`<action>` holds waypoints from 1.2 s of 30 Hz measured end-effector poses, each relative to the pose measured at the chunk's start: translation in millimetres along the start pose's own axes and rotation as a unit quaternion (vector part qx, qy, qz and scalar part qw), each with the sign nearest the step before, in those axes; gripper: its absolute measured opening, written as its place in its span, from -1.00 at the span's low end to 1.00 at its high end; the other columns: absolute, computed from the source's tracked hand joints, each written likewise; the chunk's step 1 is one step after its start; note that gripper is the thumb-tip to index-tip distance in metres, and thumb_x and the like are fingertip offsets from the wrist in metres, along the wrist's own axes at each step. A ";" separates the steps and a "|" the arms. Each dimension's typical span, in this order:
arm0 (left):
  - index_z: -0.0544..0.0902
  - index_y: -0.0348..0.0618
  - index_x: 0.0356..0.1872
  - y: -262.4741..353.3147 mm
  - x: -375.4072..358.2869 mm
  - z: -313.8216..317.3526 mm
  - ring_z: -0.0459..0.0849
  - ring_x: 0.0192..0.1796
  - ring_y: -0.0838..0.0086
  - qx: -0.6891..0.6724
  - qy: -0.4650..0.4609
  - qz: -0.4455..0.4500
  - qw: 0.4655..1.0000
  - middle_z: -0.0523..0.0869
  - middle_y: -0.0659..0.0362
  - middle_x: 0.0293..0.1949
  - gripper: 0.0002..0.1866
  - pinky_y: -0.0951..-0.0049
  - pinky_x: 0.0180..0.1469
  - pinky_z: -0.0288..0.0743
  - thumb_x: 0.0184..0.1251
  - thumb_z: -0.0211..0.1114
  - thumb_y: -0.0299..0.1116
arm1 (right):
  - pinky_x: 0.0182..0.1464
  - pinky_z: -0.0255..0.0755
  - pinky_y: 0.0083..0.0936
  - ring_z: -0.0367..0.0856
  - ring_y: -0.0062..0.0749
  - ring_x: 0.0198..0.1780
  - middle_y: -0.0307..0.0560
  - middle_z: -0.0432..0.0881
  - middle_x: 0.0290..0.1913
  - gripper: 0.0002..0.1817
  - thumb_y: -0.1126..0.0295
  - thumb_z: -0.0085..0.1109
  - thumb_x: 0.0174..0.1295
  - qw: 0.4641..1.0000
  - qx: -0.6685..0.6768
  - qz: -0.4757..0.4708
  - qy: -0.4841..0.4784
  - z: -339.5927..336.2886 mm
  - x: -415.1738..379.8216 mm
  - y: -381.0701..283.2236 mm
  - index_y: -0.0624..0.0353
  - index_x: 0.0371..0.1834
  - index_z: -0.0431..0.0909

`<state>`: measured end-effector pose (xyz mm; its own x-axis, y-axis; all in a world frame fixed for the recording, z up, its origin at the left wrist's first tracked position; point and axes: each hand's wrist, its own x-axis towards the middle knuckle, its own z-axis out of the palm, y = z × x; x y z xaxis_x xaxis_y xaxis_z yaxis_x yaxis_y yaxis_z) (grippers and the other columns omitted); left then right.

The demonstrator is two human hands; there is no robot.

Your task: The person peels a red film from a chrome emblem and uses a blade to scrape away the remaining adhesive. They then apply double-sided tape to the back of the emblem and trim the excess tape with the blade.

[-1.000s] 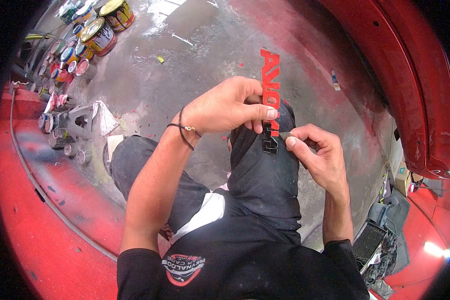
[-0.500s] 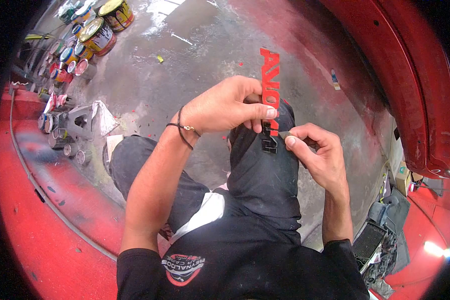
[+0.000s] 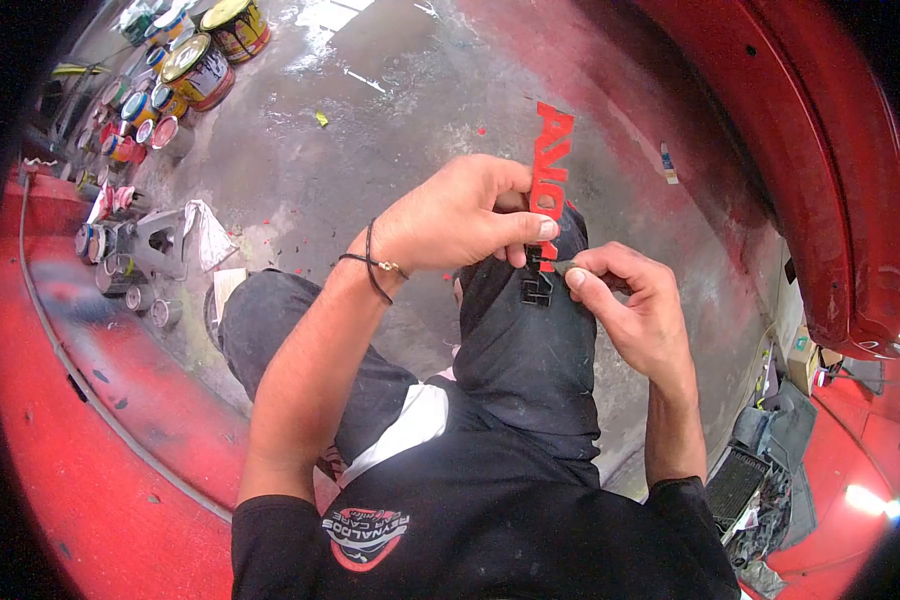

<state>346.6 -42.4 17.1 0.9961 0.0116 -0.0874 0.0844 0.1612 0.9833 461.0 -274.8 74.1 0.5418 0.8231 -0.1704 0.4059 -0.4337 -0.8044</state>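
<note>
A long lettered emblem stands out above my right knee, red along its far part and black at its near end. Its middle is pinched between the thumb and fingers of my left hand. My right hand is closed on a small, thin grey blade-like piece, with its tip against the emblem where red meets black. The exact kind of this piece is hard to make out, since the fingertips cover most of it.
Paint cans and smaller tins crowd the floor at the upper left. A red car panel curves along the right. Another red surface lies at the left. A small tube and red scraps dot the concrete floor. Dark car parts sit lower right.
The emblem has tilted slightly, its far end shifting right and a little nearer. My right hand has moved slightly left, with the grey piece still at the emblem.
</note>
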 end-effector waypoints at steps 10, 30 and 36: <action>0.77 -0.20 0.07 -1.3 -0.2 4.5 0.77 -0.31 0.67 -0.003 0.030 0.000 1.000 0.87 0.27 -0.20 -0.75 0.59 -0.23 0.65 0.60 0.43 -0.25 | -0.10 0.65 -0.28 0.77 -0.04 -0.15 0.00 0.73 -0.15 -0.83 0.51 0.39 0.39 0.956 -0.221 -0.170 0.090 13.2 -5.1 -6.7 0.16 0.00 0.70; 0.78 -0.20 0.03 1.0 -1.0 6.2 0.77 -0.31 0.64 0.005 0.032 0.005 0.999 0.87 0.25 -0.21 -0.77 0.58 -0.24 0.62 0.60 0.44 -0.25 | -0.12 0.69 -0.33 0.81 -0.17 -0.14 -0.06 0.81 -0.11 -0.65 0.62 0.51 0.19 0.901 -0.265 -0.298 0.171 20.2 -14.9 19.1 0.12 0.06 0.82; 0.78 -0.20 0.04 0.8 -2.5 6.7 0.77 -0.30 0.65 0.002 0.032 0.004 0.999 0.87 0.25 -0.19 -0.76 0.59 -0.23 0.62 0.61 0.44 -0.24 | 0.01 0.62 -0.36 0.80 -0.15 -0.10 0.06 0.79 -0.12 -0.81 0.52 0.34 0.47 0.976 -0.104 -0.147 0.123 10.4 -13.1 4.6 0.22 0.09 0.75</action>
<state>344.3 -48.9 19.1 0.9930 0.0763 -0.0900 0.0772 0.1566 0.9846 448.1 -283.8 66.7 0.5294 0.8214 0.2119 0.6969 -0.2787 -0.6608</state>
